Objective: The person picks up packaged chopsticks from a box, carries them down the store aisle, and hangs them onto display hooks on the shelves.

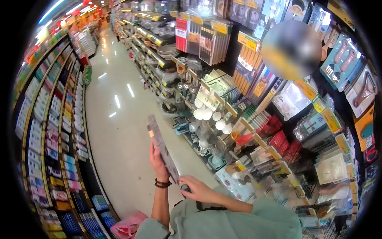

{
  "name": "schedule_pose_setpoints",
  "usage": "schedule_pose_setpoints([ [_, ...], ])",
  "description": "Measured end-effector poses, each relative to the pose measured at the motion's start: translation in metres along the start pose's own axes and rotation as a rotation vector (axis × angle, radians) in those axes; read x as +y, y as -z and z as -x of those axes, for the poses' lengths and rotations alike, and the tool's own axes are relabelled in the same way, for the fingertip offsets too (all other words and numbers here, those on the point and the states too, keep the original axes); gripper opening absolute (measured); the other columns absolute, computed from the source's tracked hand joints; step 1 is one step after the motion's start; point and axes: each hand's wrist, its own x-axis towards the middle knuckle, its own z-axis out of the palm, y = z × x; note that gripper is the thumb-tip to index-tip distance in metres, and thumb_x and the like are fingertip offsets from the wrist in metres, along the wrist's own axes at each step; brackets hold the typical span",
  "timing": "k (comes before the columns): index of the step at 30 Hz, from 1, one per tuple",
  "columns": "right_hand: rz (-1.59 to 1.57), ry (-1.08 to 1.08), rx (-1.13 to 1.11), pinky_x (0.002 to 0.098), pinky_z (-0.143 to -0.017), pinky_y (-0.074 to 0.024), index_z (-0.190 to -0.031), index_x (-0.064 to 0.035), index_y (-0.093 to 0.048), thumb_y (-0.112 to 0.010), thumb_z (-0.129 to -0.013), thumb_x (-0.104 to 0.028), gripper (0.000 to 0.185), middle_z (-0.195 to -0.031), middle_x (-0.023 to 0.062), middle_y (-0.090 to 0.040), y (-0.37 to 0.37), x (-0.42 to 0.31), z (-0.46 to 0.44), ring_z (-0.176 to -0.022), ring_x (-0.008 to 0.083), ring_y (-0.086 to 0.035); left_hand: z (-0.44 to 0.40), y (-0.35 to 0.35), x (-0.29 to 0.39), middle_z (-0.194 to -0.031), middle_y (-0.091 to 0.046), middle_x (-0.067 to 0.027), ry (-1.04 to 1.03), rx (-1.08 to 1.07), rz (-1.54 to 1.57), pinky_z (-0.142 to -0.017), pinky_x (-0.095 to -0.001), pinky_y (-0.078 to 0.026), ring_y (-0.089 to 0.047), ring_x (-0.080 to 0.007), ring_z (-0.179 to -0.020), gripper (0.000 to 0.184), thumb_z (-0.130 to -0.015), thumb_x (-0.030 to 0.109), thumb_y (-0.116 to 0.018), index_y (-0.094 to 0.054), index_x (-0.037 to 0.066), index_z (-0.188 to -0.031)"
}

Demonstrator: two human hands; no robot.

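Observation:
My left hand (160, 164), with a dark beaded bracelet at the wrist, is closed around a long, flat, greyish-purple package (165, 153). The package is tilted and seen nearly edge-on, so its contents cannot be made out. At its lower end is my right hand (199, 190), with bent fingers gripping the edge near the corner. A small dark item (185, 189) shows under the right fingers; its kind is unclear.
On the right, a store rack holds hanging white spoons (203, 113), chopstick packs (246, 69) and a pink cutlery pack (343, 57). Shelves of packaged goods (51, 131) line the left. A pink bag (129, 226) is low beside me. The shiny aisle floor (115, 139) runs between.

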Motion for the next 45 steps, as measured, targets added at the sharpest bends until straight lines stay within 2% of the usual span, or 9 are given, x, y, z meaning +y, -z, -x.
schedule_pose_setpoints([
  [3,-0.213,-0.236,0.049,0.0395,-0.1,-0.0465,-0.144,0.0014,-0.036,-0.065,-0.094,-0.021,0.062,-0.141,0.0198,-0.048,0.005,0.003,-0.041,-0.127,0.034,-0.051,-0.054,-0.032,-0.01,-0.125,-0.058,-0.0055,-0.143,-0.064,-0.357,-0.092,-0.0312,-0.048,-0.056,-0.013,-0.11,0.05,-0.096,0.012,-0.06,-0.047,0.001,-0.142],
  [4,-0.288,-0.316,0.067,0.0396,-0.101,-0.0467,-0.147,0.002,-0.032,-0.065,-0.094,-0.021,0.066,-0.143,0.0199,-0.047,0.008,0.006,-0.053,-0.128,0.0329,-0.05,-0.074,-0.037,-0.016,-0.133,-0.054,-0.0096,-0.103,-0.056,-0.398,-0.1,-0.0352,-0.043,-0.052,-0.0197,-0.121,0.053,-0.089,0.007,-0.066,-0.051,0.002,-0.139],
  [8,-0.426,-0.21,0.247,0.0398,-0.103,-0.0465,-0.153,0.004,-0.02,-0.064,-0.096,-0.017,0.075,-0.149,0.0227,-0.041,0.011,0.068,-0.1,-0.133,0.0294,-0.048,-0.139,-0.073,-0.031,-0.141,-0.045,-0.0169,-0.381,-0.156,-0.725,-0.11,-0.0428,-0.033,-0.042,-0.0333,-0.132,0.064,-0.078,0.01,-0.076,-0.054,0.006,-0.137],
  [11,-0.552,-0.147,0.353,0.0396,-0.102,-0.0475,-0.152,0.0047,-0.019,-0.063,-0.096,-0.013,0.074,-0.15,0.0237,-0.039,0.031,0.103,-0.145,-0.133,0.0302,-0.048,-0.197,-0.105,-0.048,-0.141,-0.045,-0.0176,-0.528,-0.245,-0.844,-0.11,-0.0433,-0.034,-0.043,-0.034,-0.13,0.065,-0.077,0.012,-0.079,-0.055,0.005,-0.136],
  [16,-0.814,-0.115,0.471,0.0347,-0.099,-0.0482,-0.154,0.0016,-0.017,-0.055,-0.098,-0.002,0.068,-0.152,0.0143,-0.034,0.088,0.142,-0.233,-0.134,0.0243,-0.048,-0.293,-0.166,-0.073,-0.136,-0.047,-0.0175,-0.61,-0.308,-0.925,-0.106,-0.0449,-0.036,-0.043,-0.0339,-0.127,0.064,-0.072,0.018,-0.084,-0.06,0.009,-0.131],
  [23,-0.916,0.024,0.58,0.0327,-0.098,-0.0485,-0.156,-0.0014,-0.016,-0.051,-0.099,-0.001,0.066,-0.151,0.011,-0.036,0.166,0.173,-0.335,-0.132,0.0226,-0.048,-0.407,-0.238,-0.086,-0.135,-0.047,-0.0184,-0.781,-0.387,-0.865,-0.106,-0.045,-0.037,-0.046,-0.0344,-0.125,0.066,-0.07,0.017,-0.085,-0.061,0.008,-0.131],
  [31,-0.678,0.059,0.694,0.0325,-0.095,-0.0485,-0.156,-0.0016,-0.014,-0.054,-0.098,0.0,0.07,-0.148,0.0155,-0.041,0.205,0.187,-0.38,-0.131,0.0232,-0.05,-0.453,-0.265,-0.102,-0.139,-0.044,-0.0227,-0.974,-0.408,-0.622,-0.105,-0.0494,-0.037,-0.044,-0.0382,-0.127,0.072,-0.064,0.019,-0.086,-0.06,0.001,-0.13],
  [39,-0.67,-0.034,0.883,0.0323,-0.095,-0.0477,-0.157,-0.0037,-0.01,-0.054,-0.097,0.0,0.075,-0.147,0.0162,-0.042,0.213,0.192,-0.397,-0.125,0.0212,-0.053,-0.471,-0.287,-0.123,-0.142,-0.039,-0.0238,-0.844,-0.535,-0.665,-0.105,-0.0474,-0.039,-0.043,-0.0386,-0.129,0.076,-0.063,0.013,-0.088,-0.06,0.006,-0.133],
  [45,-0.577,-0.123,1.149,0.0337,-0.097,-0.0468,-0.157,-0.0058,-0.013,-0.053,-0.096,0.003,0.073,-0.151,0.0172,-0.038,0.211,0.176,-0.394,-0.127,0.0236,-0.052,-0.464,-0.303,-0.147,-0.145,-0.038,-0.0221,-0.84,-0.513,-0.576,-0.111,-0.0467,-0.031,-0.038,-0.0374,-0.134,0.08,-0.067,0.012,-0.086,-0.054,0.004,-0.14],
])
